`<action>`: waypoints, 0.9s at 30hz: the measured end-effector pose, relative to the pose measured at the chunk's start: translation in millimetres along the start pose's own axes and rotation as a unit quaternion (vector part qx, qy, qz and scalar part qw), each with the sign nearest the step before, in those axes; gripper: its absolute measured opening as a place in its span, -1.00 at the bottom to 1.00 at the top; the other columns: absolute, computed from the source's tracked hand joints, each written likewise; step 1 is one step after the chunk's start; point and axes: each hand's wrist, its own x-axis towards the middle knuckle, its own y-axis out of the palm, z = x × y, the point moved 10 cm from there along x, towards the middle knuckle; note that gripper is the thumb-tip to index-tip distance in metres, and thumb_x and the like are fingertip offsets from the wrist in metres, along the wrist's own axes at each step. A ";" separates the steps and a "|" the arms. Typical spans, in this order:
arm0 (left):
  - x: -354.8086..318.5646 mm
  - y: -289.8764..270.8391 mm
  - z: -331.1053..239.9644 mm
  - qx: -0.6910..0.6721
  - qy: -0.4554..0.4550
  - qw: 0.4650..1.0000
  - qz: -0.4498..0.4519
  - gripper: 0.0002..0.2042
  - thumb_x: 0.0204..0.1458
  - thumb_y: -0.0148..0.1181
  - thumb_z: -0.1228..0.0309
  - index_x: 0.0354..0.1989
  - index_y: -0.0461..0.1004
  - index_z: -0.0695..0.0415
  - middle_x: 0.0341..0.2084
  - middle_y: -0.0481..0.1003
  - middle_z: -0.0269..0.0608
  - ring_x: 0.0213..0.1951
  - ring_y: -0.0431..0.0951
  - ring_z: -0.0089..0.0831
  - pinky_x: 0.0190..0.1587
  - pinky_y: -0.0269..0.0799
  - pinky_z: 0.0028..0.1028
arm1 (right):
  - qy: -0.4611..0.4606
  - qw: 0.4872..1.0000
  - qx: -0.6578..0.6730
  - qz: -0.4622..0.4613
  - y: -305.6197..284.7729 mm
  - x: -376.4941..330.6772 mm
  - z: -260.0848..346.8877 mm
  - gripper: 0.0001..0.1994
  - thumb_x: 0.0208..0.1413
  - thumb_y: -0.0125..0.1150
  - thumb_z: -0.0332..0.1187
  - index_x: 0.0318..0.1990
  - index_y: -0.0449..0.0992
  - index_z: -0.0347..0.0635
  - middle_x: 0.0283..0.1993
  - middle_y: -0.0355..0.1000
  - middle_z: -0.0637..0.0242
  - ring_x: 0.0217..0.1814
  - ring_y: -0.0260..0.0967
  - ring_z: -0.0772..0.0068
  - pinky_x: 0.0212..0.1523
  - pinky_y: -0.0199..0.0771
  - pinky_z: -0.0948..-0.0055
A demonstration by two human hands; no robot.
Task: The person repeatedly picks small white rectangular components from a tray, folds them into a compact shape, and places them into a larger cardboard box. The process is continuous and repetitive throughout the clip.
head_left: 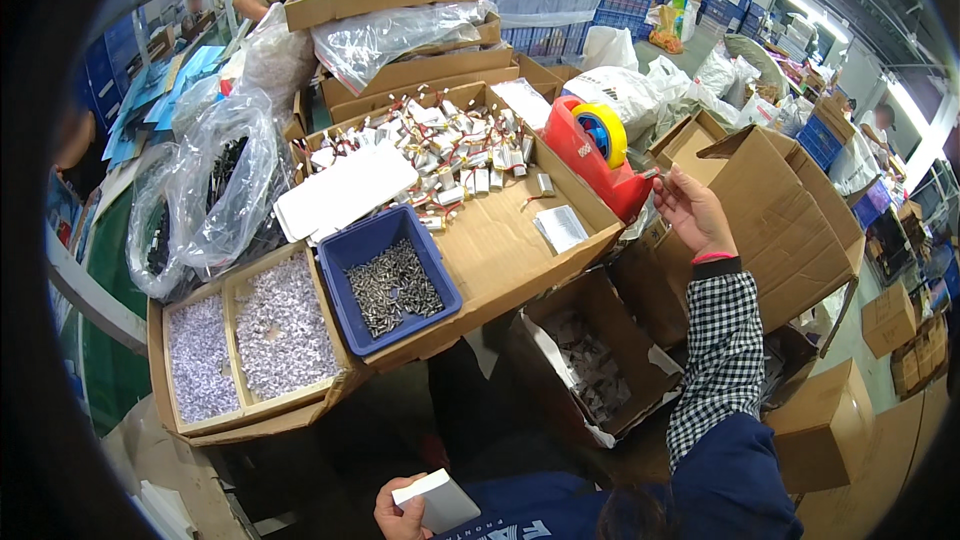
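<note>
Low at the front, my left hand (pixel 398 517) grips a small white rectangular box (pixel 442 501), its fingers and thumb closed round one end. My right hand (pixel 692 210) reaches out to the right, at the cutter end of a red tape dispenser (pixel 612 172). Its thumb and forefinger pinch there at the end of the tape, which is clear and hardly visible. A yellow-rimmed tape roll (pixel 600 134) sits in the dispenser. Left of it, a shallow cardboard tray (pixel 500 240) bears many small silver battery cells (pixel 455 155) with red and dark wires.
A blue bin (pixel 440 312) holds small metal parts. A divided wooden tray (pixel 233 340) has small white pieces. White sheets (pixel 345 192) lie beside the cells. Below my right arm stands an open carton (pixel 545 350); a larger carton (pixel 790 220) rises at the right. Other people are partly visible behind.
</note>
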 end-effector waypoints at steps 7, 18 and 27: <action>1.6 4.3 -1.9 -0.003 -0.003 1.000 0.008 -0.69 0.07 0.16 0.40 -0.04 0.37 0.25 -0.14 0.48 -0.12 -0.09 0.46 -0.36 0.02 0.34 -0.39 | 0.016 0.998 0.052 -0.004 -6.7 -1.7 -15.9 -0.84 0.15 0.19 -0.28 -0.34 0.45 -0.18 -0.28 0.44 0.37 -0.05 0.40 0.36 0.04 0.40 0.34; 0.6 3.3 1.5 -0.008 0.001 1.000 0.010 -0.64 0.06 0.19 0.38 0.01 0.32 0.19 -0.17 0.45 -0.17 -0.13 0.43 -0.40 -0.04 0.35 -0.41 | 0.031 0.999 0.019 -0.004 -8.5 -7.8 -36.6 -0.80 0.17 0.16 -0.20 -0.29 0.50 -0.15 -0.30 0.45 0.40 -0.15 0.39 0.49 -0.14 0.35 0.51; -2.6 13.3 1.1 0.022 -0.011 0.999 0.030 -0.55 -0.02 0.26 0.51 0.05 0.26 0.12 -0.18 0.42 -0.22 -0.14 0.41 -0.44 -0.05 0.35 -0.42 | -0.095 0.985 0.079 -0.121 -2.8 -9.4 -63.2 -0.80 0.16 0.17 -0.14 -0.34 0.51 -0.04 -0.39 0.39 0.56 -0.30 0.28 0.61 -0.21 0.23 0.56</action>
